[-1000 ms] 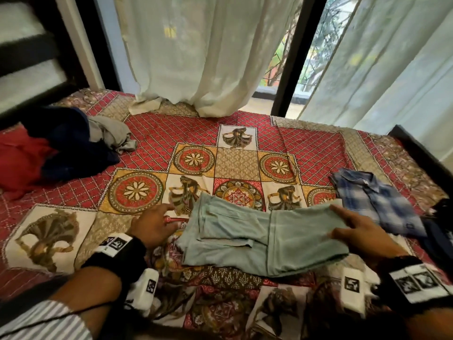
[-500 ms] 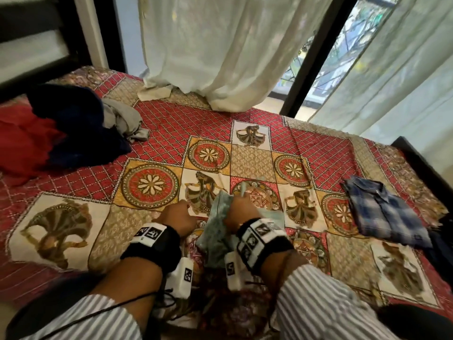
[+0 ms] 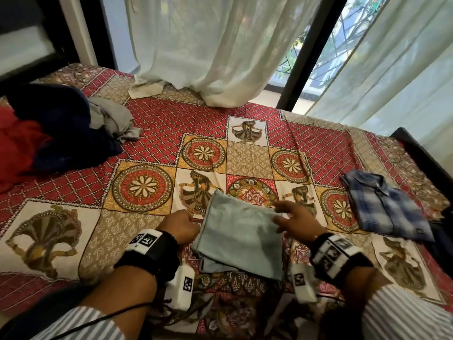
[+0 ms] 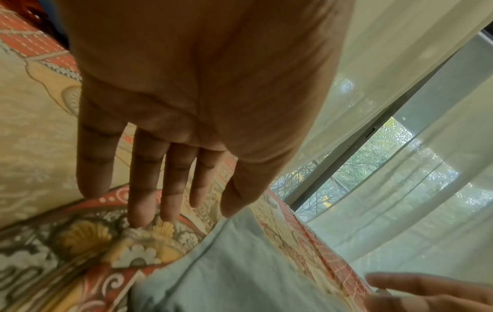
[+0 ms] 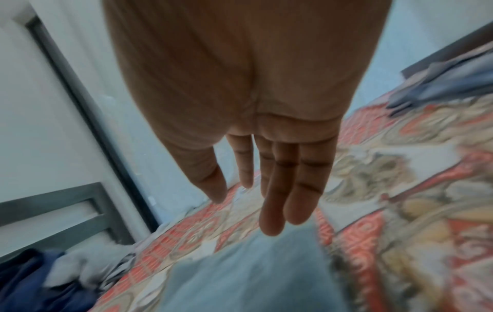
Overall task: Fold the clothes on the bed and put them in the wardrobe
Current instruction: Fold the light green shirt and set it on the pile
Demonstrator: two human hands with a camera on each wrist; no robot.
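Observation:
A light teal garment (image 3: 240, 236) lies folded into a compact rectangle on the patterned bedspread (image 3: 159, 133), close to me. My left hand (image 3: 181, 225) sits at its left edge, fingers straight and low over the bedspread (image 4: 40, 126), holding nothing. My right hand (image 3: 290, 217) hovers at the garment's right edge with fingers spread and straight. The left wrist view shows the teal cloth (image 4: 234, 263) just beside my left fingers (image 4: 141, 190). In the blurred right wrist view the teal cloth (image 5: 248, 274) lies below my straight right fingers (image 5: 272, 200).
A folded blue plaid shirt (image 3: 384, 209) lies to the right, with a dark garment (image 3: 443, 239) at the bed's right edge. Unfolded red (image 3: 19, 148), navy (image 3: 61, 133) and grey (image 3: 112, 119) clothes are heaped at the far left. Sheer curtains (image 3: 208, 45) hang behind the bed.
The teal garment lay spread wide between my hands. My right hand carried its right end over to the left, halving it, then let go and drew back to the right edge.

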